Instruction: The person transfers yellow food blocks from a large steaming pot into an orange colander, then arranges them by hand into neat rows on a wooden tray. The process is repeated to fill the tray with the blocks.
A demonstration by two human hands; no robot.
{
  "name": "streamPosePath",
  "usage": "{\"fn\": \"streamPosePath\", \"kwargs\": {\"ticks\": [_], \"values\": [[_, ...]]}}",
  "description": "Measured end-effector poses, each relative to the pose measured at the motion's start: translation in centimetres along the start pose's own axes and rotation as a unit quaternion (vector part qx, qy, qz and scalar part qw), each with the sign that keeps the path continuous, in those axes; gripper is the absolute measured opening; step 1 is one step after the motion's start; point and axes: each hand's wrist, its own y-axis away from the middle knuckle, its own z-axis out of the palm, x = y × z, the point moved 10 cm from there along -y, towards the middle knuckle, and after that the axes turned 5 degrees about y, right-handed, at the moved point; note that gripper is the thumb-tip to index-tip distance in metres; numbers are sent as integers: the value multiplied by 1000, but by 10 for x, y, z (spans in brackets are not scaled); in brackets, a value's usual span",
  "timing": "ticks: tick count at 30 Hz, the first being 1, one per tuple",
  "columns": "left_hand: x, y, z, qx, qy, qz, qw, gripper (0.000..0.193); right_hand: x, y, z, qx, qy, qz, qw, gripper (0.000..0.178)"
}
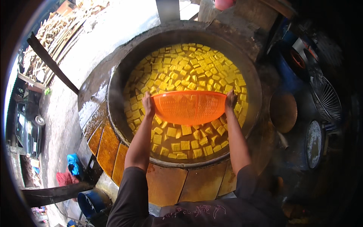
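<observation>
Both the left hand (pixel 148 103) and right hand (pixel 231 100) grasp the orange basket (pixel 189 108) at nine and three o'clock above the steaming vat (pixel 117 81), so I think hot liquid may splash the forearms if one wet grip slips.

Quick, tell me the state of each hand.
Left hand: closed on the orange basket rim.
Right hand: closed on the basket's other side.

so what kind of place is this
Probably a small open-air food workshop: a huge built-in vat of yellow tofu-like cubes, both hands holding an orange basket, stacked firewood nearby.
</observation>
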Motion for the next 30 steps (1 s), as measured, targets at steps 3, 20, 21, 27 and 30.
{"fn": "streamPosePath", "kwargs": {"ticks": [3,20,21,27,30], "values": [[-25,-23,37,-37,-287,107,951,20,51,-40,39,51,109,35,992,73],[-15,21,107,-208,-301,227,903,22,52,10,109,-237,326,-212,890,19],[-14,25,102,-205,-298,237,902,19,53,15,107,-216,343,-217,888,19],[3,52,77,-173,-257,331,892,16,23,50,93,-127,342,-366,856,14],[9,70,60,-155,-223,328,905,18,13,68,74,-109,356,-396,839,17]]}}
